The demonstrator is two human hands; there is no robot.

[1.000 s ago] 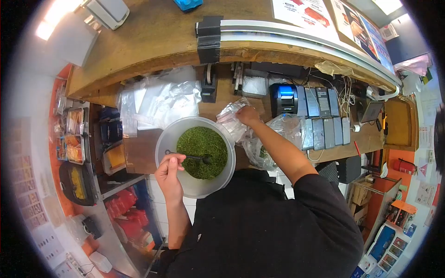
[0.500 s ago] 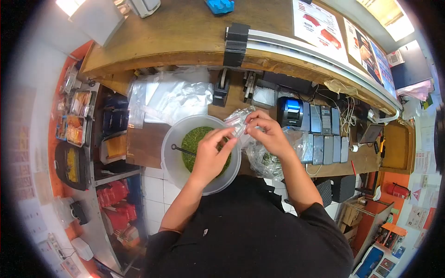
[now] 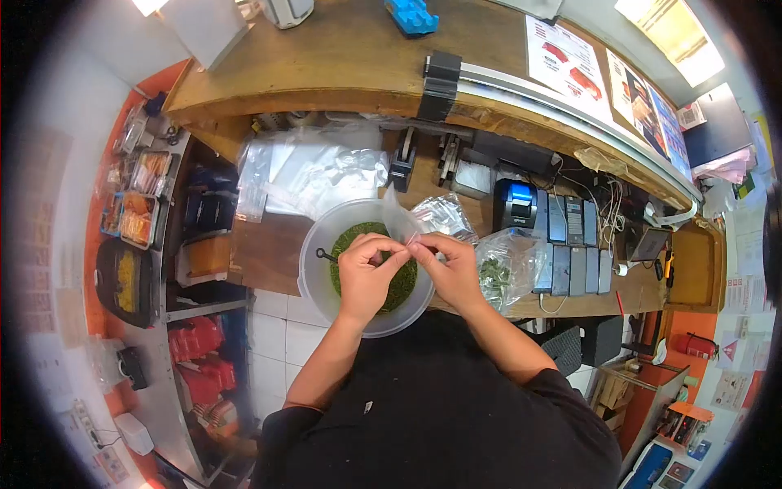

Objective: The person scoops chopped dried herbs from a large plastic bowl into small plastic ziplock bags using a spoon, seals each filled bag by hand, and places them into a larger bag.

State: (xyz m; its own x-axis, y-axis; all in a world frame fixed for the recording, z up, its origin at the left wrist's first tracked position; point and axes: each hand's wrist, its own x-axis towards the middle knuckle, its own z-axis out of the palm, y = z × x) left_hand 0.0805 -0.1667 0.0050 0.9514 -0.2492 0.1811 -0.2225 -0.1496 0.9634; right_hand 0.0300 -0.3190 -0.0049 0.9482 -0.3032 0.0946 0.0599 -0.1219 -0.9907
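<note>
Over a translucent white bucket (image 3: 314, 289), my left hand (image 3: 365, 273) and my right hand (image 3: 452, 269) meet fingertip to fingertip. Both pinch the edge of a small clear zip bag (image 3: 397, 213), which stands up from the fingers. Finely chopped green herbs (image 3: 399, 289) fill the lower part of the bucket, partly covered by my left hand. A dark handle with a ring end (image 3: 323, 254) leans out of the herbs. Just beyond my right hand lies a pile of small clear bags (image 3: 446, 216), and beside it a larger plastic bag (image 3: 498, 273) with green leaves in it.
Large clear plastic sheets or bags (image 3: 322, 167) cover the back left of the desk. A tape dispenser (image 3: 402, 159), a receipt printer (image 3: 516, 204) and several phones (image 3: 570, 269) stand behind and to the right. A raised wooden counter (image 3: 326, 65) overhangs the back.
Both hands have come away from the pile of small bags and moved over the bucket, carrying one bag. The pile now lies uncovered. The camera view has shifted slightly.
</note>
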